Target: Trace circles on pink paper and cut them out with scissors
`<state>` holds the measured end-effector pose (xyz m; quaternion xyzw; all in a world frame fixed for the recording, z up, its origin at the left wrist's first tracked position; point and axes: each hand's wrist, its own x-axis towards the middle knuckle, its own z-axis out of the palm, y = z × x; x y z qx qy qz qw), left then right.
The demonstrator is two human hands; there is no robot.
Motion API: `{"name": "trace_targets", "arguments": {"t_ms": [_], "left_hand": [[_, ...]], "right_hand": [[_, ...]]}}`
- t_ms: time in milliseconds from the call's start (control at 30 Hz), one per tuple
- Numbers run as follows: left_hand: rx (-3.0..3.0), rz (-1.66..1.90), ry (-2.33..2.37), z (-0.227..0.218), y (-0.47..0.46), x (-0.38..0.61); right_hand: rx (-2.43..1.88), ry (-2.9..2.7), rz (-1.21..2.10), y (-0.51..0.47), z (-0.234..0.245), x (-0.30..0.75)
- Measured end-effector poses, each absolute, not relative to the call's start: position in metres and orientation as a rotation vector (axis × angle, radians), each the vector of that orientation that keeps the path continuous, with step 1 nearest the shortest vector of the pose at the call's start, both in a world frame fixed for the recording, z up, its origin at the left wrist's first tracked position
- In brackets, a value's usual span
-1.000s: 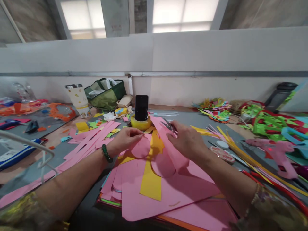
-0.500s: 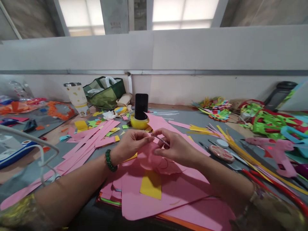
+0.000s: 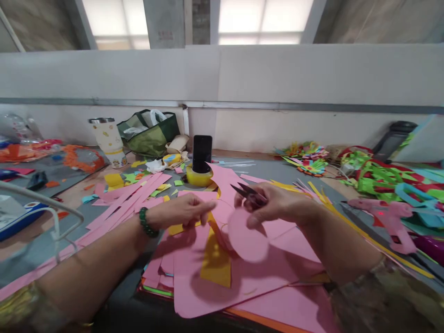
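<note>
In my right hand (image 3: pixel 274 203) are small dark scissors (image 3: pixel 255 196), their pointed blades slightly apart and aimed to the upper left. The same hand pinches a rounded pink paper piece (image 3: pixel 248 238) below the scissors. My left hand (image 3: pixel 189 210), with a green bead bracelet (image 3: pixel 147 222) at the wrist, is apart from it to the left. Its thumb and fingers are drawn together; what they hold, if anything, is unclear. Under both hands lie stacked pink paper sheets (image 3: pixel 204 300) with a yellow paper piece (image 3: pixel 217 266) on top.
A phone (image 3: pixel 202 152) stands in a yellow tape roll (image 3: pixel 199 176) behind my hands. Pink strips (image 3: pixel 138 199) and coloured scraps lie left, beside a white wire frame (image 3: pixel 65 208). On the right are a pink glue gun (image 3: pixel 385 215) and yellow strips (image 3: pixel 321 199). A tumbler (image 3: pixel 109 141) stands back left.
My hands were together at the pink paper and are now apart. The right hand has lifted the rounded piece with the scissors, whose blades now show; the left has moved slightly left.
</note>
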<state>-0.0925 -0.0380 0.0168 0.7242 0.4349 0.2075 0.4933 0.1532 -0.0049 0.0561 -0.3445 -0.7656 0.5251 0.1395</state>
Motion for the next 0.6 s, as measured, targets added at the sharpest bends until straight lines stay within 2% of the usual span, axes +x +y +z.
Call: {"name": "trace_targets", "arguments": {"t_ms": [67, 167, 267, 367, 500, 600], "left_hand": [[1.655, 0.77, 1.269, 0.005, -0.03, -0.086], [1.534, 0.97, 1.265, -0.004, -0.022, -0.078], [1.456, 1.008, 1.178, -0.006, -0.022, -0.072], [1.5, 0.935, 1.068, -0.005, -0.022, -0.075], [1.531, 1.099, 1.262, -0.004, -0.01, -0.097], [1.652, 0.989, 1.541, -0.006, 0.001, -0.116]], "right_hand": [[-1.1, -1.964, 1.415, 0.003, 0.045, 0.145], [-1.235, -1.677, 1.285, 0.012, 0.031, 0.135], [-1.239, -1.659, 1.192, 0.011, 0.023, 0.125], [-1.105, -1.876, 1.042, 0.001, 0.021, 0.117], [-1.211, -2.191, 0.473, -0.021, 0.023, 0.111], [-1.338, -2.41, 0.073, -0.037, 0.018, 0.106]]}}
